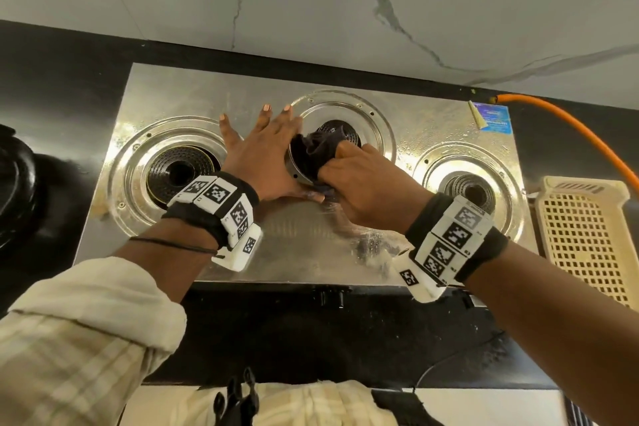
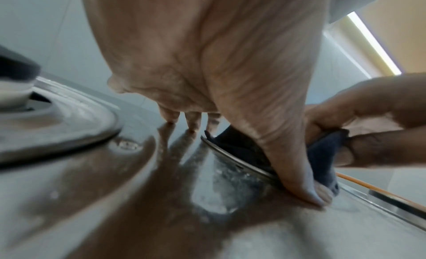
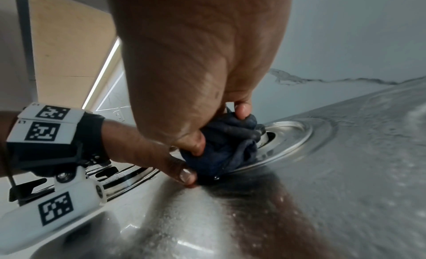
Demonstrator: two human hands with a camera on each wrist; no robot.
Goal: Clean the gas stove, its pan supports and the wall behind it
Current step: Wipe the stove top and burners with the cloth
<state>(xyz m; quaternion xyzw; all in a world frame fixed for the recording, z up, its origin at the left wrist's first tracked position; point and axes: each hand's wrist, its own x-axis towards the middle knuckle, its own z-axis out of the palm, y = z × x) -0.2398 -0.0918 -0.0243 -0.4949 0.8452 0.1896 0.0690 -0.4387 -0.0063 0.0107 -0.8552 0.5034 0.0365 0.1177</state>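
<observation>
- Gas stove (image 1: 193, 93): steel three-burner top, on a black bench (image 1: 58, 86), at the centre of the head view. Sheet wet and streaked with a pale film. Judged mid-clean, not yet wiped dry.
- Pan supports: none seated on any burner. A dark shape at 9 o'clock on the bench may be one; cannot tell. Whether they are cleaned is not shown.
- Centre burner ring (image 1: 375, 123): the item being worked now; its rim appears raised at the near-left side.
- Dark cloth (image 1: 313, 149): bunched, pressed into the centre burner well at its 8 o'clock side.
- Right hand (image 1: 366, 183): grip closed round the dark cloth, thumb and fingers pinching the bundle.
- Left hand (image 1: 262, 156): fingers straight and spread, tips on the steel at 10 o'clock of the centre burner, thumb pressed down at the ring's near edge. Holds nothing.
- Left burner (image 1: 179, 173) and right burner (image 1: 472, 192): bare; their surrounds shine but carry droplets. Probably washed, finish unknown.
- Wall (image 1: 311, 3): pale marble with grey veining, at 12 o'clock. No wiping marks visible; judged still to do.
- Other: orange gas hose (image 1: 567, 117) at 2 o'clock; cream perforated tray (image 1: 584, 239) at 3 o'clock.
</observation>
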